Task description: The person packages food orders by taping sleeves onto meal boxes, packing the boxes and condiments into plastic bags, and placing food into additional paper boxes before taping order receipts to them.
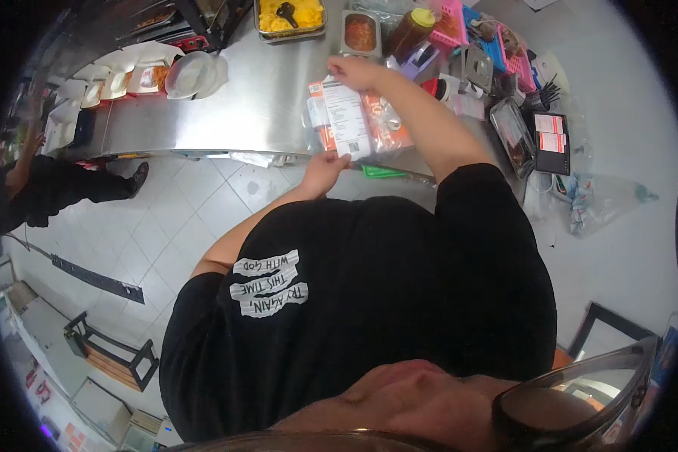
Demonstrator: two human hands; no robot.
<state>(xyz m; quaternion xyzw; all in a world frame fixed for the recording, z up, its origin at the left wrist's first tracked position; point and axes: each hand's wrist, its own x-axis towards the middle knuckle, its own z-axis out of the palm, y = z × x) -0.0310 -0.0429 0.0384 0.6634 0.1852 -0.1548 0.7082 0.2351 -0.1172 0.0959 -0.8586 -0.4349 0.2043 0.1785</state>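
Observation:
A long white printed receipt (346, 120) with a square code near its lower end lies over a clear plastic bag (390, 139). My left hand (326, 172) pinches the receipt's near end at the counter edge. At its far end, my right hand (356, 74) has its fingers closed by the paper's top edge. Orange and white printed packaging (320, 113) shows beside and under the receipt. What the bag contains is mostly hidden.
On the steel counter (264, 98) are a tray of yellow food (297, 15), a metal sauce container (360, 34), a sauce bottle (414, 29), stacked clear lids (190, 75) and open food boxes (147, 77). Pink baskets (450, 24) stand right. Another person's leg (75, 184) is left.

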